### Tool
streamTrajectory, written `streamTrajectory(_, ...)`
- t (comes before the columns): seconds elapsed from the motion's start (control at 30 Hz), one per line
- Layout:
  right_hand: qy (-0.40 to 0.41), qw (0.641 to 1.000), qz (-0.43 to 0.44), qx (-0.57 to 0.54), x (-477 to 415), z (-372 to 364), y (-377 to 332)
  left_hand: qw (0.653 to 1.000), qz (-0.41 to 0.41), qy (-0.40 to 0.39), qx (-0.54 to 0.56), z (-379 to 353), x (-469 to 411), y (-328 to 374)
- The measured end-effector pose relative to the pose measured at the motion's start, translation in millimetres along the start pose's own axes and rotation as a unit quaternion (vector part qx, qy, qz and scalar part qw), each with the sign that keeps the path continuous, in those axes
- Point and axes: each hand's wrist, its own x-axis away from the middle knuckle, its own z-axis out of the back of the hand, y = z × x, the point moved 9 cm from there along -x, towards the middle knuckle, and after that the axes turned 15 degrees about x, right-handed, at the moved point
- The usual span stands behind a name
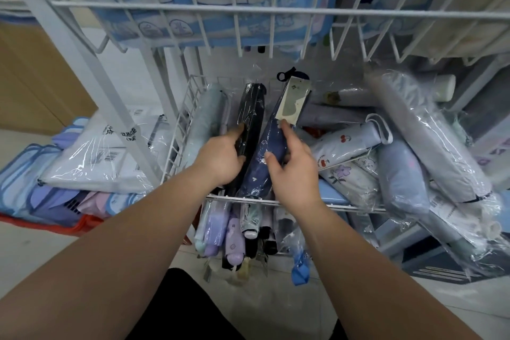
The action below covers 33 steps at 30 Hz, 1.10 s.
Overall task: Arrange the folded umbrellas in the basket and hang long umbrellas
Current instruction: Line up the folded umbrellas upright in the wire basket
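Observation:
A white wire basket holds several folded umbrellas in clear plastic sleeves. My left hand grips a black folded umbrella lying lengthwise at the basket's left. Right beside it lies a navy patterned folded umbrella with a card tag; my right hand holds it, thumb on its near side and forefinger up by the tag. A pale grey-green umbrella lies along the left wall. Pale blue, cherry-print and flower-print umbrellas are piled crosswise to the right.
An upper wire shelf with blue and white packaged goods overhangs the basket. More folded umbrellas hang or stand below the basket's front rim. Bagged flat packages are stacked on the floor at left. A white rack post slants past the basket's left.

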Motion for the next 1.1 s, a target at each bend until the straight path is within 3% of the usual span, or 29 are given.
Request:
streamTrajectory(0.17, 0.003, 1.0, 0.001, 0.005, 0.4, 2.4, 0.4, 0.999, -0.029, 0.036, 0.02, 7.4, -13.4, 8.4)
streamTrajectory(0.43, 0.005, 1.0, -0.003, -0.012, 0.2, -2.1, 5.1, 0.987, -0.016, -0.001, 0.157, -9.6, -34.7, 13.1)
streamTrajectory(0.77, 0.006, 1.0, 0.003, -0.009, 0.5, -2.7, 2.4, 0.991, -0.025, -0.032, 0.131, -24.0, -10.8, -16.2)
streamTrajectory(0.93, 0.0, 1.0, -0.001, -0.011, 1.8, 2.4, 0.9, 0.971, 0.005, -0.014, 0.237, -14.1, -10.1, -18.9)
streamTrajectory(1.0, 0.002, 1.0, 0.003, -0.008, 3.0, 4.3, -0.5, 0.975, 0.005, -0.007, 0.224, -1.5, -9.7, -16.5)
streamTrajectory(1.1, -0.003, 1.0, 0.004, 0.0, 3.5, 4.1, -1.3, 0.994, -0.009, -0.025, 0.101, 11.9, -5.2, -10.7)
